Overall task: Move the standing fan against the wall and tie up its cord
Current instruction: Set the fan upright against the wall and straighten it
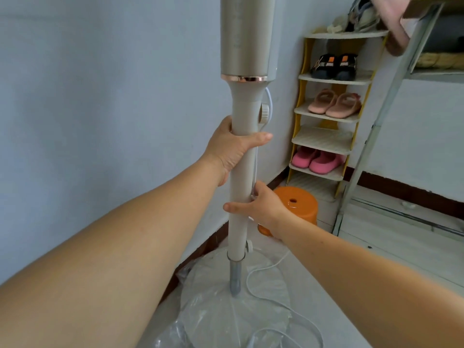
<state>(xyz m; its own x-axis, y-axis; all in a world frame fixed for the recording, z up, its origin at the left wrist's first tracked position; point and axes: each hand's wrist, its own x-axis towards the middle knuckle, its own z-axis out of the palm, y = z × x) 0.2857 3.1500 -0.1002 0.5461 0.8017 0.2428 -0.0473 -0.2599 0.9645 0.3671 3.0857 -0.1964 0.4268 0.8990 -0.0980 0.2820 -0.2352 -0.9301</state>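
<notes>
White power cord [270, 268] lies in loose loops over the fan's round base [213, 305], which rests on the pale floor [376, 247] nearest the viewer and is covered in clear plastic film. A grey inner tube [235, 277] rises from the base into the cream pole of the standing fan [242, 172], which stands upright just beside the pale blue wall [100, 96]. Right hand [263, 205] grips the pole low down: thumb across the front, fingers wrapped behind, pinning a stretch of the cord against the pole's right side. Left hand [233, 146] grips the pole higher up, just below a round adjustment knob [264, 112], thumb on the front and fingers closed around the far side. Both hands are closed on the pole. Above the knob, a copper-coloured ring [243, 78] marks the lower edge of the wider beige housing [247, 33]. Behind the right hand sits an orange plastic stool [298, 204]. Farther back, in the corner, a tiered shoe rack [326, 139] holds bright pink shoes [317, 160], paler pink sandals [335, 104] and dark sandals [335, 66]. A pale metal frame [391, 101] leans at right.
</notes>
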